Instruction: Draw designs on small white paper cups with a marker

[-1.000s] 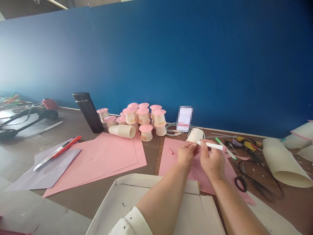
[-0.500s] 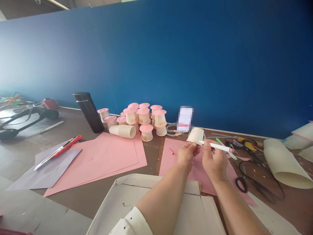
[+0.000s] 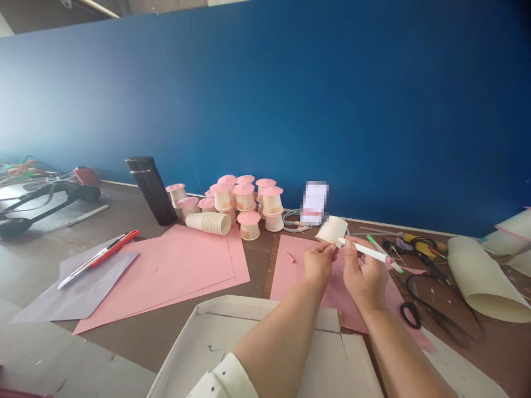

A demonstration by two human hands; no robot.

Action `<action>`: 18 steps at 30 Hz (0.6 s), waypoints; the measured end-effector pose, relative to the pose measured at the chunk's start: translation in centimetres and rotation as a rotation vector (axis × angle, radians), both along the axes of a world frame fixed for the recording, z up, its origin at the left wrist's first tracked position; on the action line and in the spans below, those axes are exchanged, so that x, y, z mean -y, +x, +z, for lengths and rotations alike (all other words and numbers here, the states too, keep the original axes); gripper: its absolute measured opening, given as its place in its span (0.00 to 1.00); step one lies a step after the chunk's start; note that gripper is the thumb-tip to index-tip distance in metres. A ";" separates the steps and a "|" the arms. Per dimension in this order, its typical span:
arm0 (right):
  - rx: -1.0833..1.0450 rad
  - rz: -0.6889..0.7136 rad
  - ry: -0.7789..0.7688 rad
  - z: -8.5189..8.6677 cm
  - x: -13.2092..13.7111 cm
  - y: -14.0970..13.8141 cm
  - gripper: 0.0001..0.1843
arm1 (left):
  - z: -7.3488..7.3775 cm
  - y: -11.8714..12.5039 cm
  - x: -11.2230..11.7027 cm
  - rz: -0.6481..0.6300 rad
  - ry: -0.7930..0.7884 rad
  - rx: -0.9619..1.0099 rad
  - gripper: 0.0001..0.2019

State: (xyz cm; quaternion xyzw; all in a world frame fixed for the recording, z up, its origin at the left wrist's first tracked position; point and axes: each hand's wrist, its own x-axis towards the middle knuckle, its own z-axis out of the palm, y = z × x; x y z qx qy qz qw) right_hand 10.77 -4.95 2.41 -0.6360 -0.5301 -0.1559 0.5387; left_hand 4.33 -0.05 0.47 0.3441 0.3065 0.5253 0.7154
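A white paper cup [image 3: 332, 229] is tilted, its rim pinched in the fingers of my left hand [image 3: 318, 261]. My right hand [image 3: 365, 279] grips a white marker [image 3: 369, 250] with a pink end, its tip at the cup's side near the rim. I cannot make out whether the tip touches. Beneath both hands lies a pink paper sheet [image 3: 286, 279], with a small pink marker cap [image 3: 290, 257] on it. Farther left, several paper cups with pink paper discs on top [image 3: 249, 226] are grouped, some stacked, beside a nested row of plain cups [image 3: 203, 222] on its side.
Pink sheets [image 3: 166, 276] and a cutter knife [image 3: 102, 255] lie left, near a black bottle [image 3: 151, 190]. A phone [image 3: 314, 203] leans at the blue wall. Cables, scissors [image 3: 410, 315] and a rolled cream sheet [image 3: 477, 271] are right. A white box lid [image 3: 232, 342] is in front.
The cup has tipped and turned slightly in my left hand. The marker's pink end has dipped a little in my right hand. The rest stays in place.
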 end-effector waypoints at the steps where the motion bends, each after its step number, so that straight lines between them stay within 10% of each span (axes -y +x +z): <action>1: -0.021 0.005 0.001 0.0 0.0 0.0 0.16 | 0.1 0.0 0.0 0.008 -0.007 -0.009 0.08; 18: -0.094 -0.022 -0.068 -0.7 -0.2 0.5 0.20 | 0.2 -0.6 0.2 -0.043 -0.131 0.224 0.12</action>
